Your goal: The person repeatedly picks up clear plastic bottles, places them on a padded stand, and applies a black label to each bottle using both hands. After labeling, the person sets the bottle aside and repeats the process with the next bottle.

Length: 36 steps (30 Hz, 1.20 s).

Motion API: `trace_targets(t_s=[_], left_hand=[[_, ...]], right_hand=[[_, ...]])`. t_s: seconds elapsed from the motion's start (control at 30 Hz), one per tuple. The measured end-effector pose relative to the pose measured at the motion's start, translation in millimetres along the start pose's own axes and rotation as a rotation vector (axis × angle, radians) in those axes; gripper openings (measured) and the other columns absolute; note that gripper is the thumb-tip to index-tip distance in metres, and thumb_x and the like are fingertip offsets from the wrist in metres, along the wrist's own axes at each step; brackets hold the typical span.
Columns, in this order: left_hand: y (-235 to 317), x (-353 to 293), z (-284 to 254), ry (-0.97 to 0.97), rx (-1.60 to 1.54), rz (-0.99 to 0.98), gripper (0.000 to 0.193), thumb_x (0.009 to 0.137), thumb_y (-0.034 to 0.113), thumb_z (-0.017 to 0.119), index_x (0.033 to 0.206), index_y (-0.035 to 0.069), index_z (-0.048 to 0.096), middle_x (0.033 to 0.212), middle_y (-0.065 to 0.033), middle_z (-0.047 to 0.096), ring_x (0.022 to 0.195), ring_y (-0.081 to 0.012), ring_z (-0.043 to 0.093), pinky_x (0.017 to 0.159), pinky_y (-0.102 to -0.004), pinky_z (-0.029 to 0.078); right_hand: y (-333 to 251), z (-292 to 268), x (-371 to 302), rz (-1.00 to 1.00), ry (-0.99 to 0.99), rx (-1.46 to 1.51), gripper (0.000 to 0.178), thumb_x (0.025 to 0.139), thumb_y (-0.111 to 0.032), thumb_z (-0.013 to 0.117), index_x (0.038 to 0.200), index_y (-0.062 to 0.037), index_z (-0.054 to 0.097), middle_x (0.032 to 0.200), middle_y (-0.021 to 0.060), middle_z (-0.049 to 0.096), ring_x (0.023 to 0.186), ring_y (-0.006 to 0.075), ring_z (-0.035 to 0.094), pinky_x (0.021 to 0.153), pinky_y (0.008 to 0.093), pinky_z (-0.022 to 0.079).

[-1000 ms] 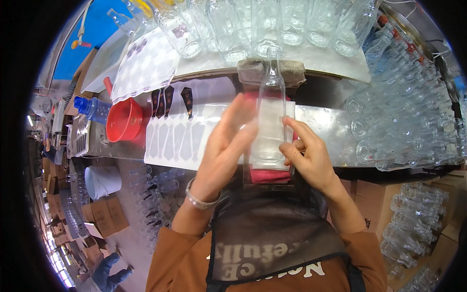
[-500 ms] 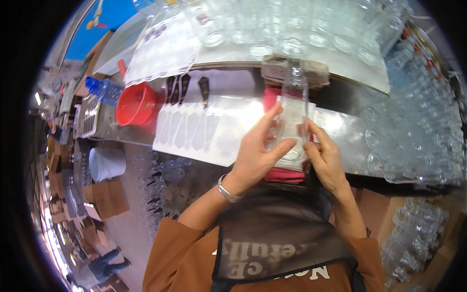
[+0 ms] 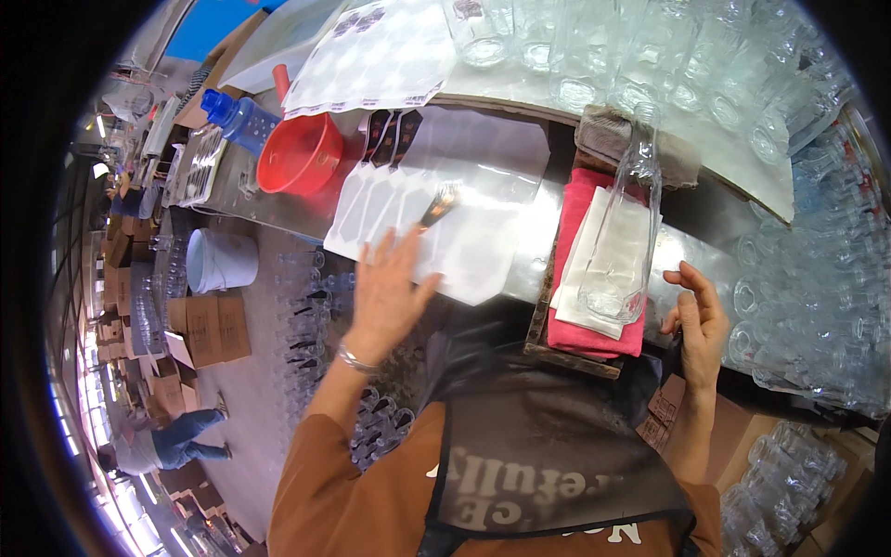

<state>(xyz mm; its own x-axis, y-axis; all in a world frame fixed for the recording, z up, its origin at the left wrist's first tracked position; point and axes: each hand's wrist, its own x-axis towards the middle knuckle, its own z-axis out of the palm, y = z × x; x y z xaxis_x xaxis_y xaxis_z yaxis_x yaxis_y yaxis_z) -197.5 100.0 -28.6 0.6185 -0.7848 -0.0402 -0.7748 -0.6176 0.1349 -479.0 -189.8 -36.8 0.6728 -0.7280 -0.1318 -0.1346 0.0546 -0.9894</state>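
My left hand (image 3: 388,292) is over the near edge of a glossy white sheet (image 3: 478,246) with pale tie-shaped outlines, its fingers spread. Its fingertips meet the near end of a dark patterned strip (image 3: 438,206), which is slightly blurred; I cannot tell whether they press on it. A clear glass bottle (image 3: 624,246) lies with its base toward me on a folded white cloth (image 3: 574,278) over a pink cloth (image 3: 568,330). The bottle's neck rests on a grey cloth-wrapped block (image 3: 603,135). To the right, my right hand (image 3: 701,316) is empty, fingers loosely bent and apart from the bottle.
Two more dark strips (image 3: 404,139) lie at the sheet's far left. Beyond are a red basin (image 3: 299,158), a blue-capped bottle (image 3: 239,121) and a printed sheet (image 3: 362,60). Many clear bottles (image 3: 780,297) crowd the back and right. Someone in jeans (image 3: 188,438) is at far left.
Both hands have let go of the bottle, now lying on the cloth. My left hand moved left to the sheet, my right hand to the right. One dark strip has shifted nearer to me.
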Motion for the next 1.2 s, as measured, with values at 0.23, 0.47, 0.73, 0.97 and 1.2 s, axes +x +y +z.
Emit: trace_targets(t_s=[0.23, 0.47, 0.73, 0.97, 1.2], left_hand=[[-4, 44, 18, 0.197, -0.209, 0.091, 0.060, 0.089, 0.020, 0.070, 0.141, -0.002, 0.049, 0.133, -0.0231, 0.060, 0.126, -0.0382, 0.054, 0.107, -0.0457, 0.042], [32, -9, 16, 0.075, -0.278, 0.349, 0.070, 0.077, 0.013, 0.079, 0.140, 0.003, 0.051, 0.138, -0.0193, 0.056, 0.132, -0.0358, 0.050, 0.110, -0.0487, 0.040], [21, -14, 43, 0.264, -0.228, 0.275, 0.047, 0.075, -0.001, 0.072, 0.120, 0.009, 0.066, 0.133, -0.0108, 0.060, 0.128, -0.0303, 0.055, 0.110, -0.0494, 0.039], [27, -30, 15, 0.110, -0.643, 0.021, 0.014, 0.089, 0.004, 0.071, 0.102, 0.004, 0.071, 0.102, -0.0086, 0.073, 0.095, -0.0173, 0.070, 0.089, -0.0339, 0.053], [83, 60, -38, 0.010, -1.526, -0.167, 0.010, 0.100, 0.010, 0.061, 0.101, 0.001, 0.066, 0.108, -0.0107, 0.071, 0.103, -0.0174, 0.068, 0.099, -0.0371, 0.052]], right_hand=[[-13, 6, 7, -0.061, 0.017, -0.023, 0.035, 0.102, -0.013, 0.056, 0.134, 0.0007, 0.057, 0.115, 0.0110, 0.068, 0.063, 0.0057, 0.052, 0.058, 0.0206, 0.045], [-2, -13, -6, -0.020, 0.057, -0.045, 0.030, 0.101, -0.011, 0.057, 0.130, -0.0002, 0.061, 0.109, 0.0096, 0.070, 0.063, 0.0048, 0.052, 0.058, 0.0199, 0.045], [-28, 20, 0, -0.004, -0.115, 0.091, 0.053, 0.095, -0.003, 0.060, 0.145, 0.0031, 0.045, 0.131, 0.0129, 0.062, 0.065, 0.0055, 0.056, 0.059, 0.0205, 0.046], [-30, 39, 11, 0.105, -0.266, 0.069, 0.070, 0.087, -0.007, 0.069, 0.150, 0.0019, 0.040, 0.127, 0.0141, 0.065, 0.067, 0.0046, 0.059, 0.068, 0.0226, 0.049], [-24, 36, 15, 0.074, -0.294, 0.089, 0.071, 0.087, -0.012, 0.071, 0.150, 0.0006, 0.039, 0.125, 0.0136, 0.066, 0.070, 0.0070, 0.061, 0.071, 0.0241, 0.051]])
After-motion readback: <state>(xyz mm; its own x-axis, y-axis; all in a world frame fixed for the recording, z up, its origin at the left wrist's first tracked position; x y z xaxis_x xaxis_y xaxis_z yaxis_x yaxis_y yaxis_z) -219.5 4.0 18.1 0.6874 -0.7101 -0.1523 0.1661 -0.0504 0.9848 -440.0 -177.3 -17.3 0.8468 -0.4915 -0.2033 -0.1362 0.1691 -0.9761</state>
